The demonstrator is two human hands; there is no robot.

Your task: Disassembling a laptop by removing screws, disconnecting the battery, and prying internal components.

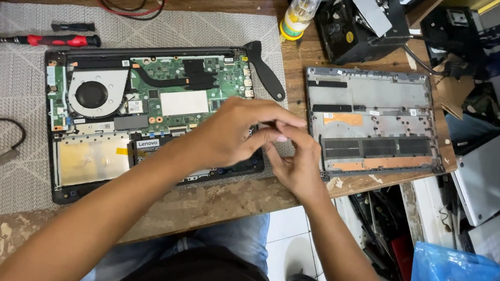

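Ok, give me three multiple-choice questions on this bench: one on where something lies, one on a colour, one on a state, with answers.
1. Where is the removed bottom cover?
A. right of the opened laptop
B. on the floor
C. under the mat

2. What colour is the screwdriver handle?
A. blue
B. red and black
C. yellow

3. How are the hands?
A. far apart
B. flat on the mat
C. together

A: it lies right of the laptop. B: handle shows red and black. C: left hand and right hand meet above the laptop's edge.

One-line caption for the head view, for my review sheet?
Both hands, left and right, meet fingertip to fingertip above an opened laptop.
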